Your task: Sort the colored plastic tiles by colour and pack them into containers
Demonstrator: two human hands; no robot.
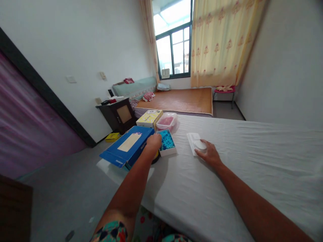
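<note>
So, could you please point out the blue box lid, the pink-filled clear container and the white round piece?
blue box lid [127, 145]: head view, middle of its top face.
pink-filled clear container [166, 121]: head view, centre of its lid.
white round piece [200, 145]: head view, its top.

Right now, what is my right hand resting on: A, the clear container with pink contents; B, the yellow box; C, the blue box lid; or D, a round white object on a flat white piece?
D: the right hand rests its fingers on the round white object, which lies on the flat white piece on the white sheet.
</note>
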